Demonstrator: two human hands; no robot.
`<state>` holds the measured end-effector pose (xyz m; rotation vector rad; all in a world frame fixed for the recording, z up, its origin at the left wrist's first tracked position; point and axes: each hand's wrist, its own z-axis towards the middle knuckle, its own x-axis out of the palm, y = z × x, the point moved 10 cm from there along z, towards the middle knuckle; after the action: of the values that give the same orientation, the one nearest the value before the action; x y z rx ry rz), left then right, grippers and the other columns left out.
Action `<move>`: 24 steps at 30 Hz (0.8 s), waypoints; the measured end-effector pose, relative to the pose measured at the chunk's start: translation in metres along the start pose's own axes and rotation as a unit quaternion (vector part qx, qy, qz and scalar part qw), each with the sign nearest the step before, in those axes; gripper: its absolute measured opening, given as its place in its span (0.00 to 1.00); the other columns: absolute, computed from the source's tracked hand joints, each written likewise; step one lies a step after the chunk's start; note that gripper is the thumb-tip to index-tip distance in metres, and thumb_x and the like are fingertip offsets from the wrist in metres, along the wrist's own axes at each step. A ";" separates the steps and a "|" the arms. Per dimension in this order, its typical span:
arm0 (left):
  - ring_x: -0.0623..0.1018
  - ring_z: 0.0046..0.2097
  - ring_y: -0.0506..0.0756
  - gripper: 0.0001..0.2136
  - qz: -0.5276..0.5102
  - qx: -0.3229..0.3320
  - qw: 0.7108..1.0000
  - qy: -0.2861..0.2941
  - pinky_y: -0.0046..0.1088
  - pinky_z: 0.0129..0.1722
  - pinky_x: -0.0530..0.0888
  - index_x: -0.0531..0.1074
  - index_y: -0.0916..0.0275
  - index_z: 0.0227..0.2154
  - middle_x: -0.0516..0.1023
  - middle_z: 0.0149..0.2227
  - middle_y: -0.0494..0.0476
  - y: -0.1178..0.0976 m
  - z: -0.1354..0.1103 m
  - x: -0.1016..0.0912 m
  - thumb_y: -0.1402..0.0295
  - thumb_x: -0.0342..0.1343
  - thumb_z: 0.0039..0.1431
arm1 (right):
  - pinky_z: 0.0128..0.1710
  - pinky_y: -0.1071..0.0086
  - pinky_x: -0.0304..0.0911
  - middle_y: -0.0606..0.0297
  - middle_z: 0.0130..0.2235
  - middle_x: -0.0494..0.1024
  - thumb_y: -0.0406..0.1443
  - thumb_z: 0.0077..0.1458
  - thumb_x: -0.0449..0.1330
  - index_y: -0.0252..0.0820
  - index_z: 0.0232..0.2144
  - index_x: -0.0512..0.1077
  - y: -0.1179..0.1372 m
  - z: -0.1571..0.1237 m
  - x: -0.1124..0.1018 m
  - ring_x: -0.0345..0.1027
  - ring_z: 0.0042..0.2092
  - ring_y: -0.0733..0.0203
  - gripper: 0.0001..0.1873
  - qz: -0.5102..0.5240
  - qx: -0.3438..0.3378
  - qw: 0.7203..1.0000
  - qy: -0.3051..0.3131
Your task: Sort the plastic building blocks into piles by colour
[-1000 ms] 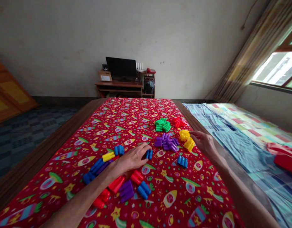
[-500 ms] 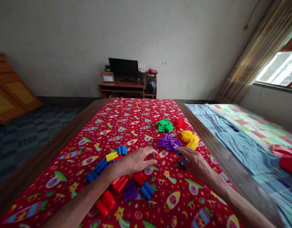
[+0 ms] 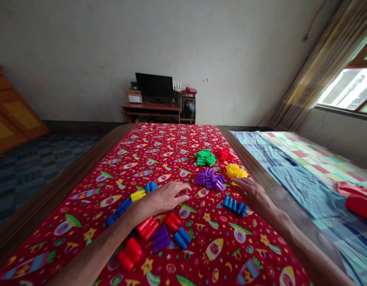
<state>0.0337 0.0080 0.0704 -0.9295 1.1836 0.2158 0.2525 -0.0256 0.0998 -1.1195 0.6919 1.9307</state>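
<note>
My left hand [image 3: 168, 195] hovers above the cloth with its fingers loosely curved and the thumb apart; nothing shows in it. Under and around that forearm lie mixed toy building blocks: red blocks [image 3: 147, 227], a purple block [image 3: 161, 239], a blue block [image 3: 182, 238] and a yellow block [image 3: 138, 195]. My right hand [image 3: 251, 190] reaches over the near edge of the yellow blocks [image 3: 236, 171], fingers stretched out. A bit of yellow shows by its fingertips; whether they touch it I cannot tell. Blue blocks [image 3: 235, 205] lie just below this hand, purple blocks [image 3: 210, 179] to its left.
Green blocks [image 3: 205, 157] and a small red pile [image 3: 225, 154] lie farther up the patterned red cloth [image 3: 159, 159]. A wooden edge [image 3: 262, 174] borders the cloth, with a bed [image 3: 308, 159] on the right. A desk with a monitor [image 3: 154, 87] stands at the wall.
My right hand has moved up from the blue blocks to the yellow pile, leaving the blue ones uncovered. My left hand stays nearly where it was. The view has shifted slightly.
</note>
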 end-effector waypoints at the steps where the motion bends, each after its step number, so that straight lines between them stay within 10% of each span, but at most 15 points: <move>1: 0.77 0.45 0.56 0.12 0.004 0.000 1.000 0.001 0.30 0.45 0.69 0.72 0.58 0.46 0.79 0.45 0.55 0.000 0.000 -0.001 0.62 0.51 0.63 | 0.43 0.62 0.70 0.55 0.44 0.79 0.28 0.60 0.49 0.40 0.46 0.73 -0.001 0.015 0.008 0.73 0.44 0.56 0.17 0.003 -0.023 0.999 0.029; 9: 0.76 0.49 0.56 0.12 0.014 -0.008 1.000 0.008 0.31 0.49 0.69 0.72 0.59 0.47 0.78 0.48 0.57 -0.005 -0.003 -0.003 0.65 0.51 0.62 | 0.39 0.68 0.63 0.57 0.37 0.76 0.26 0.52 0.56 0.35 0.45 0.69 -0.023 0.054 0.080 0.68 0.38 0.59 0.16 -0.067 -0.085 0.972 0.210; 24: 0.77 0.48 0.59 0.13 0.050 -0.020 0.998 0.014 0.32 0.47 0.71 0.72 0.60 0.47 0.78 0.46 0.58 -0.003 -0.005 -0.001 0.63 0.51 0.63 | 0.35 0.67 0.61 0.56 0.39 0.74 0.35 0.59 0.56 0.38 0.41 0.67 0.020 0.083 0.050 0.67 0.38 0.59 0.08 -0.012 -0.071 0.989 0.128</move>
<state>0.0317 0.0029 0.0721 -0.9115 1.2559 0.3084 0.1828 0.0446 0.0956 -1.4769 0.6810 1.8572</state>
